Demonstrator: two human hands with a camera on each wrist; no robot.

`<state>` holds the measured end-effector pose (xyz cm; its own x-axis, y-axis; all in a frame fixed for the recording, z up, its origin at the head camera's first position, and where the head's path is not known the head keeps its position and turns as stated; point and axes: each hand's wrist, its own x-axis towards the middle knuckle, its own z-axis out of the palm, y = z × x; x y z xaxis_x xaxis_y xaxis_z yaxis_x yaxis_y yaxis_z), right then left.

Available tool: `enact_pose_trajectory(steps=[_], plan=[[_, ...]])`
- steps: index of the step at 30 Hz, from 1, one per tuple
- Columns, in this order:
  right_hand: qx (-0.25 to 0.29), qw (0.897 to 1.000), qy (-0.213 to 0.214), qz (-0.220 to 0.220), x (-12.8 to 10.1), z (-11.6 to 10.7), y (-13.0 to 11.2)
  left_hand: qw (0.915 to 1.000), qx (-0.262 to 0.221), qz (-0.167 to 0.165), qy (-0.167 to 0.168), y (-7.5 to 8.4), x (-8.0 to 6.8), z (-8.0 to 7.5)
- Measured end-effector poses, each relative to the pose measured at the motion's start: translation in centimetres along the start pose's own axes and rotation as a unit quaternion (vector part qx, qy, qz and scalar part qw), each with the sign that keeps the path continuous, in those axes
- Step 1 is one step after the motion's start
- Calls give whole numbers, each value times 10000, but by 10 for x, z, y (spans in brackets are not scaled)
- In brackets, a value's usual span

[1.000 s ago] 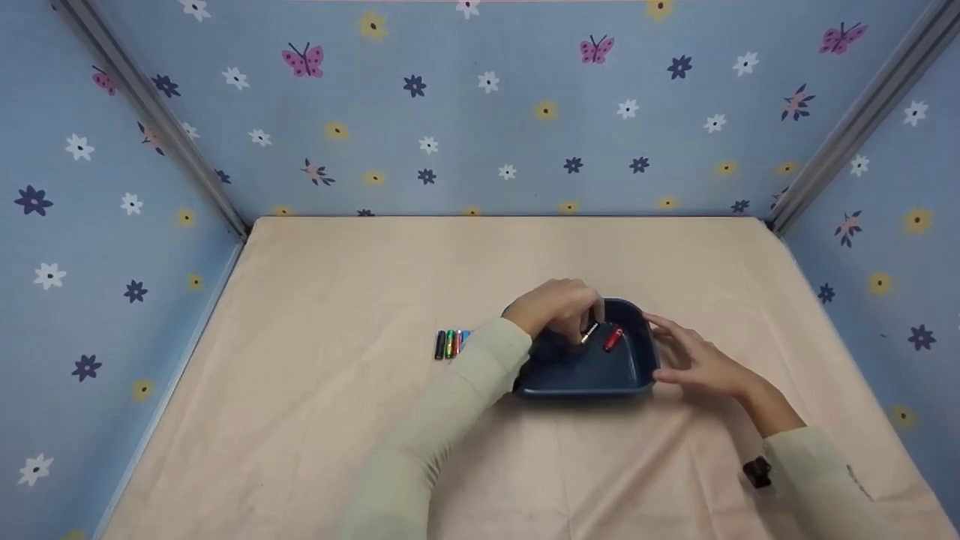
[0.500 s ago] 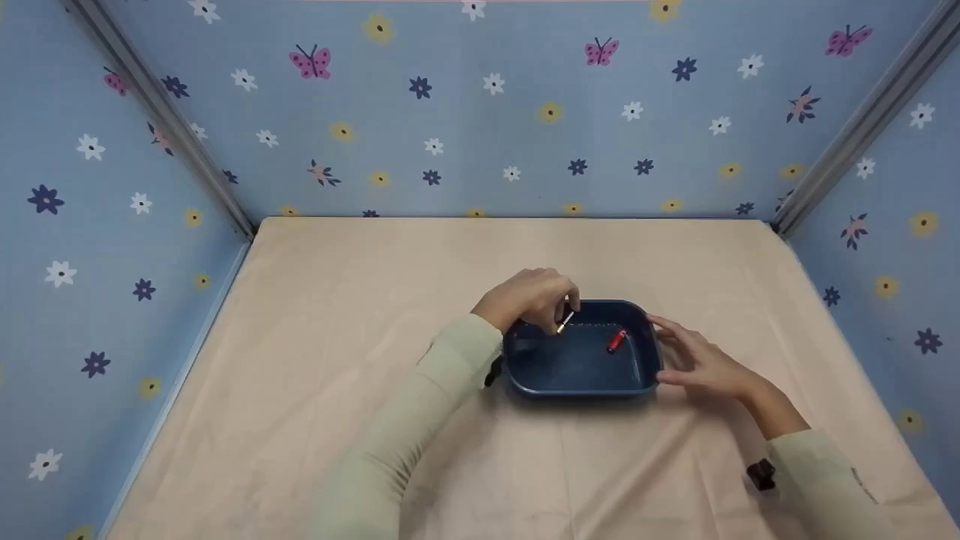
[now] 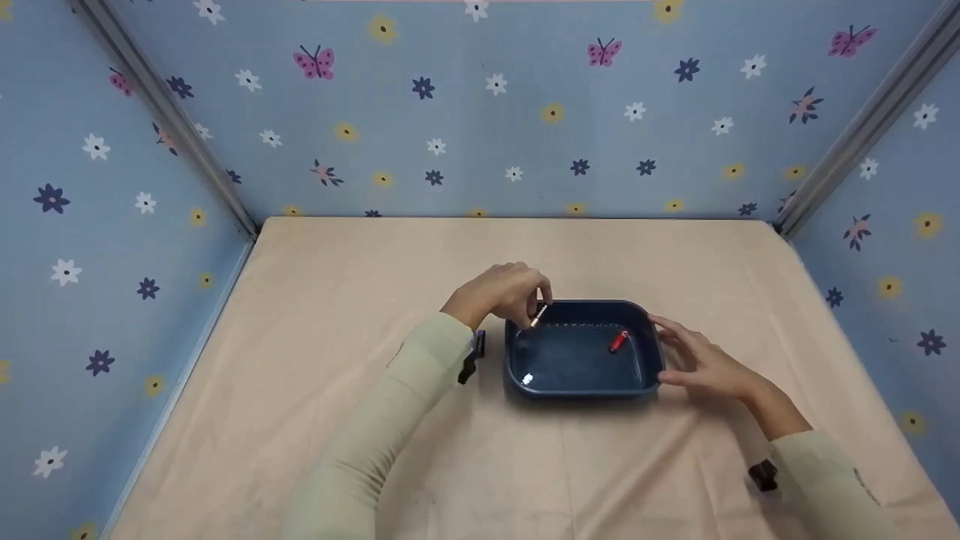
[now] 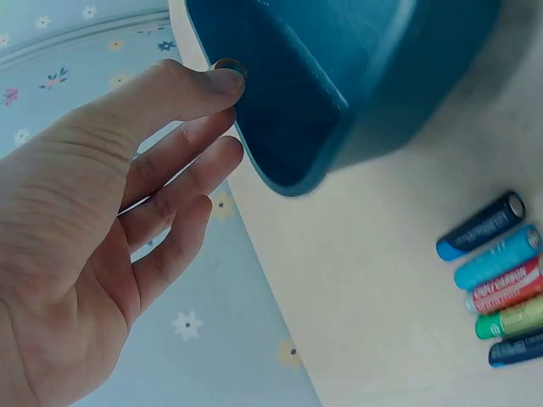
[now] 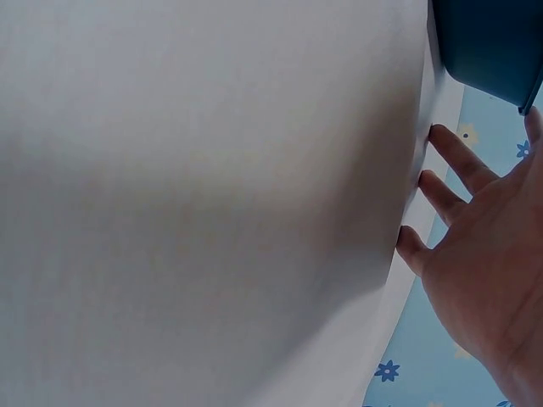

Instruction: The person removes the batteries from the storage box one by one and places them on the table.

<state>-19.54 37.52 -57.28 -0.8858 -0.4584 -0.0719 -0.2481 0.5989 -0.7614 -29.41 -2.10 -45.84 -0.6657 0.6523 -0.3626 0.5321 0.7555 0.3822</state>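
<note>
A dark blue tray (image 3: 581, 388) sits mid-table with a red battery (image 3: 617, 341) lying inside it. My left hand (image 3: 534, 306) hovers over the tray's far left corner and pinches a dark battery (image 3: 538, 316) with a silver end. In the left wrist view the same hand (image 4: 222, 110) is beside the tray wall (image 4: 297, 110), with the battery's end (image 4: 229, 66) showing at a fingertip. My right hand (image 3: 675, 349) lies with straight fingers against the tray's right side. Its fingers (image 5: 454, 153) spread on the cloth near the tray corner (image 5: 492, 42).
Several batteries lie side by side on the beige cloth left of the tray, among them a dark blue one (image 4: 481, 226), a red one (image 4: 507, 287) and a green one (image 4: 509, 318). Flowered blue walls (image 3: 480, 112) close in the table on three sides.
My left hand has moved left and back from over the tray's middle to its far left corner, still pinching the battery. My left arm now hides the row of batteries. The right hand stayed put.
</note>
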Motion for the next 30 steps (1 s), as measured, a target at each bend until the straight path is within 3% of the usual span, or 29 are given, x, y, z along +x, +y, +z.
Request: enact_pose_trajectory(steps=[16,23,30], plan=[[-98,9997,-39,202,-1,-2,-1,9990,121,-182,389,-34,-37,0],[-184,9997,-7,169,-1,-1,1,9973,-275,-257,633,-51,-56,0],[-166,9997,-2,198,-2,-2,1,9957,-351,-465,723,-68,-73,2]])
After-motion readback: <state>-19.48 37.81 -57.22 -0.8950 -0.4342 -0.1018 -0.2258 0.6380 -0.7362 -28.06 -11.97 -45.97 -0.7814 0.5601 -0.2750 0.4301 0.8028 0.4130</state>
